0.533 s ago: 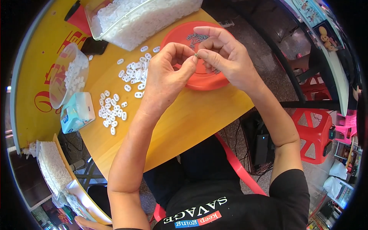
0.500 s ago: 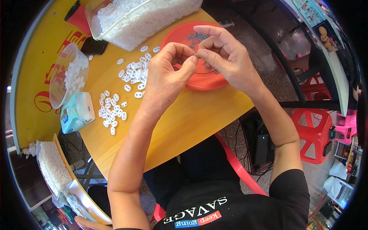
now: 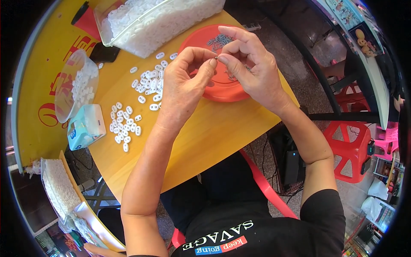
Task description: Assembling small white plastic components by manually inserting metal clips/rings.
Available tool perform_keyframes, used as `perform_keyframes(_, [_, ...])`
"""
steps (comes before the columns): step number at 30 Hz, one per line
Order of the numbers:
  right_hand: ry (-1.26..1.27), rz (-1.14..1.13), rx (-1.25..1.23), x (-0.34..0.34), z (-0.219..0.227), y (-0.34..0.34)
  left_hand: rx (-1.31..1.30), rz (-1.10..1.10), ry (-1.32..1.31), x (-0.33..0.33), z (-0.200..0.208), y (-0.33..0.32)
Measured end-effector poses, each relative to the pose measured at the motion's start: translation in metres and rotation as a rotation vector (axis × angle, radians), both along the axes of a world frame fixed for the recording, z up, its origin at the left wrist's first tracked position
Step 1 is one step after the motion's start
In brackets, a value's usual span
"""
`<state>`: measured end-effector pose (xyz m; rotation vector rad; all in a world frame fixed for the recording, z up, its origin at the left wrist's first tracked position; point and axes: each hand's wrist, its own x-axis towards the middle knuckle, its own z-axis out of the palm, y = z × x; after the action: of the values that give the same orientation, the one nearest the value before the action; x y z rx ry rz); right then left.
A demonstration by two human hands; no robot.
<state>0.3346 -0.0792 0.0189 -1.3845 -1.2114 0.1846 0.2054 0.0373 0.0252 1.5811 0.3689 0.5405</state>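
Observation:
Over a round red tray (image 3: 227,93), my two hands meet fingertip to fingertip. My left hand (image 3: 182,83) pinches a tiny dark, brassy piece (image 3: 216,58) between thumb and forefinger. Thumb and forefinger of my right hand (image 3: 259,79) close on the same piece from the other side, with the other fingers raised and curled. Its exact kind is too small to make out. Grey screw-like parts (image 3: 219,41) lie heaped in the tray, and a few more small metal bits show beneath my right hand. Left of my left wrist, white oval two-hole plastic pieces (image 3: 150,81) are scattered.
A second cluster of white pieces (image 3: 124,124) lies nearer me. A large clear bin (image 3: 141,36) of white parts stands at the back. On the left are a clear bowl (image 3: 64,92), a tissue pack (image 3: 87,127), a black phone (image 3: 105,52) and a red cup (image 3: 87,23).
Both hands have shifted slightly left and away from me, still pinching together. My right fingers have lifted a little.

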Motion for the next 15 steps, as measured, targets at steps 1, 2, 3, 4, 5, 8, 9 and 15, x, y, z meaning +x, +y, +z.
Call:
perform_keyframes(1, [0.000,-0.001,0.000,-0.0001,0.0002,-0.0001,0.000,-0.001,0.000,-0.0001,-0.0008,0.0004])
perform_keyframes(2, [0.045,0.012,-0.015,-0.0002,0.0002,-0.0001,0.024,0.002,-0.008,-0.0002,-0.0015,0.0007])
perform_keyframes(3, [0.089,0.025,-0.030,-0.0004,0.0005,-0.0001,0.048,0.006,-0.015,-0.0002,-0.0015,0.0008])
perform_keyframes(4, [0.089,0.025,-0.029,-0.0009,0.0023,-0.0002,0.049,0.005,-0.015,0.0001,-0.0009,0.0000])
perform_keyframes(5, [0.193,0.060,-0.054,-0.0015,0.0052,-0.0007,0.011,0.012,-0.030,0.0009,0.0013,-0.0023])
perform_keyframes(8, [0.308,0.117,-0.080,0.0002,0.0068,-0.0016,-0.015,0.015,-0.047,0.0015,0.0014,-0.0020])
perform_keyframes(9, [0.319,0.141,-0.080,0.0009,0.0068,-0.0017,-0.003,0.010,-0.049,0.0013,0.0008,-0.0010])
perform_keyframes(15, [0.232,0.092,0.004,-0.0031,0.0020,0.0015,0.019,0.021,-0.045,0.0002,0.0024,-0.0028])
